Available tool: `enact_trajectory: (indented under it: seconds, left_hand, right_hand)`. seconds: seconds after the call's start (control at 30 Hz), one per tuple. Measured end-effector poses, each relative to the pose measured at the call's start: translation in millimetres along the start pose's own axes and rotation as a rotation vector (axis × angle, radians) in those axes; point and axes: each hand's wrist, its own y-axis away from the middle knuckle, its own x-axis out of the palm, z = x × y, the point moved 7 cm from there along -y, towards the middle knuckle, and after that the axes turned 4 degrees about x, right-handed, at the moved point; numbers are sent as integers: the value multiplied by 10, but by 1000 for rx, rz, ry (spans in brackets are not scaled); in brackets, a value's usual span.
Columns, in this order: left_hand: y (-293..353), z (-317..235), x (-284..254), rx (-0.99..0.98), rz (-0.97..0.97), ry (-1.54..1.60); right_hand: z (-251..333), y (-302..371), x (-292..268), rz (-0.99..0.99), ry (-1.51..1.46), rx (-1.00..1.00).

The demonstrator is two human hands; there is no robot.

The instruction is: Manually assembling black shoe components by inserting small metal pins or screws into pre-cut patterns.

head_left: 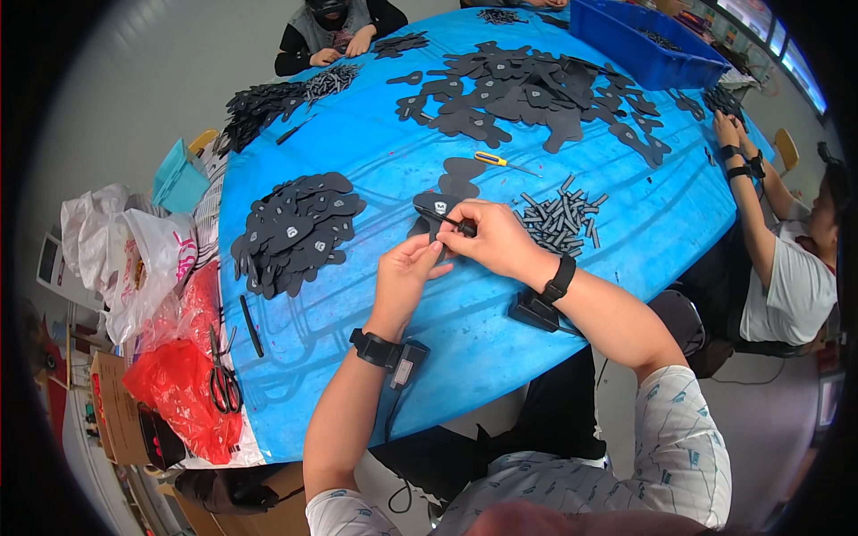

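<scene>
Both hands meet over a black flat cut-out piece (430, 204) with a small pale mark, near the middle of the blue-covered table. My left hand (413, 264) pinches the lower part of this piece between thumb and fingers. My right hand (500, 234) is closed around a slim black tool (459, 225), whose thin end lies across the piece; its exact kind is hard to make out. Just beyond sits another black cut-out piece (462, 175). Short grey tubes (561, 218) form a pile to the right of my right hand.
Black cut-outs are heaped to the left (295, 234) and far side (536, 89). A yellow-handled screwdriver (493, 160) lies beyond my hands. Scissors (223, 384) and a red bag (183, 393) lie at the left edge. A blue bin (643, 54) stands far right. Other people work around the table.
</scene>
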Motion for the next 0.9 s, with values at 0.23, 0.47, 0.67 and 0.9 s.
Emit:
enact_trajectory:
  seconds: [0.23, 0.47, 0.67, 0.9]
  left_hand:
    - [1, -21, -9, -76, 74, 58]
    - [-13, 4, -46, 2, 5, 94]
    - [-16, 19, -38, 13, 7, 67]
    - [-16, 27, -24, 13, 22, 58]
  right_hand:
    - [66, 13, -25, -2, -3, -9]
    - [-103, 0, 91, 85, -100, 50]
    - [-10, 14, 82, 82, -1, 1]
    - [30, 22, 47, 3, 73, -70]
